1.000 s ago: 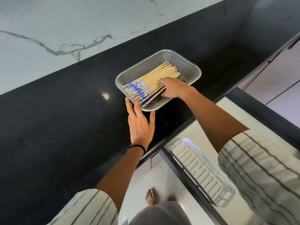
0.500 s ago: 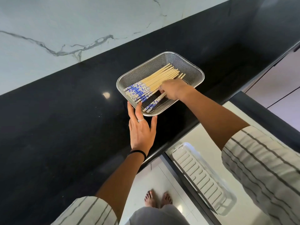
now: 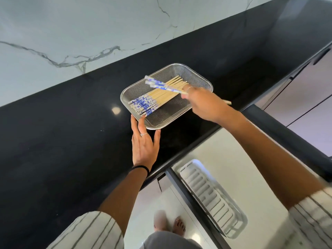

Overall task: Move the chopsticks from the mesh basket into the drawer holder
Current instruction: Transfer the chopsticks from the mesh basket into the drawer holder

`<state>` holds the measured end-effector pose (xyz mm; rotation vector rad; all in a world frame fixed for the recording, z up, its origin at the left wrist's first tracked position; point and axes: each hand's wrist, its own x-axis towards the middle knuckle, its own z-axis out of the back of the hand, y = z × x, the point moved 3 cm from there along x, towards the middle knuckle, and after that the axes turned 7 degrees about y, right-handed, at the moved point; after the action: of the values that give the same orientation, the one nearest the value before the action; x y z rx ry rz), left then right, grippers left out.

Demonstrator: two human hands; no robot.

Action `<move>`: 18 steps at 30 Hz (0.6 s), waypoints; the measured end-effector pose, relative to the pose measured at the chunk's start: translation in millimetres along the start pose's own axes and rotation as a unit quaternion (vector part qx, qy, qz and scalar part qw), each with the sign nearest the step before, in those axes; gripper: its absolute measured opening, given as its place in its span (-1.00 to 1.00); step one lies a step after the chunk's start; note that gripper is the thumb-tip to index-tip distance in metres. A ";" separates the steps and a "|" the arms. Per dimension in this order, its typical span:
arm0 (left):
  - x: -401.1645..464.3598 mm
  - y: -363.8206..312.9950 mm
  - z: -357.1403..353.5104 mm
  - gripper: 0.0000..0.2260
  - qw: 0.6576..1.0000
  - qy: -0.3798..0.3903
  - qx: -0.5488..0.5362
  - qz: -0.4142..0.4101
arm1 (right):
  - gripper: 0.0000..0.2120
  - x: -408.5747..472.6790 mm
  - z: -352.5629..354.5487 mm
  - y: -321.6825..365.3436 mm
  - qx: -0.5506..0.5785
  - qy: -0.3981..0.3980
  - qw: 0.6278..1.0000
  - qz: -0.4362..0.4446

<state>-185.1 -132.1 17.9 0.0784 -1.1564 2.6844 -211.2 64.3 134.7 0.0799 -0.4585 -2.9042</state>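
A pale marble wall [image 3: 89, 24] with grey veins filled the upper left of the frame. Under it a black counter [image 3: 53, 141] ran as a wide band from the lower left up to the upper right. In the lower right an open drawer [image 3: 233, 159] showed its light floor, and near its left edge lay the white drawer holder [image 3: 212, 198], a long ribbed tray with nothing visible in it.

At the centre of the frame the mesh basket [image 3: 195, 72] stood on the counter, a rectangular metal one with rounded corners. Most of the chopsticks [image 3: 152, 100] lay inside it as one bunch, with the blue patterned ends toward the lower left and the plain wooden ends toward the upper right.

The right hand [image 3: 204, 105] was above the right side of the basket, its fingers closed around a few lifted chopsticks [image 3: 161, 86]. Their blue ends pointed to the upper left, above the bunch, and a wooden tip came out behind the hand on the right. These sticks were blurred, so I could not count them.

The left hand [image 3: 143, 146] lay flat on the counter with straight fingers. Its fingertips [image 3: 142, 121] touched the near left corner of the basket.
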 end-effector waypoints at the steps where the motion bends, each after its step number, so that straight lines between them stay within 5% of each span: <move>1: -0.4 -0.1 -0.2 -0.43 1.000 0.001 -0.003 0.001 | -0.85 -17.8 -1.1 -6.7 0.072 0.004 0.997 -0.025; 5: -2.8 -0.7 0.2 -0.43 1.000 -0.007 -0.002 -0.009 | -0.81 -91.0 -18.6 -40.7 0.198 0.113 0.966 -0.125; 11: -5.5 -1.5 -3.2 -0.42 1.000 -0.008 0.023 0.001 | -0.75 -179.1 -100.2 -65.5 0.325 0.384 0.836 -0.219; 14: -5.1 0.7 -4.6 -0.42 1.000 -0.007 0.028 0.006 | -0.82 -196.6 -155.6 -67.5 0.318 0.422 0.801 -0.281; 18: -5.1 3.5 -5.2 -0.43 0.999 -0.007 0.031 0.008 | -0.89 -198.7 -212.3 -60.0 0.307 0.387 0.813 -0.307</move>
<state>-180.6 -131.6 11.1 0.0982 -1.0831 2.7373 -10.2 97.4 -81.3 1.6979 -1.3436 -2.7258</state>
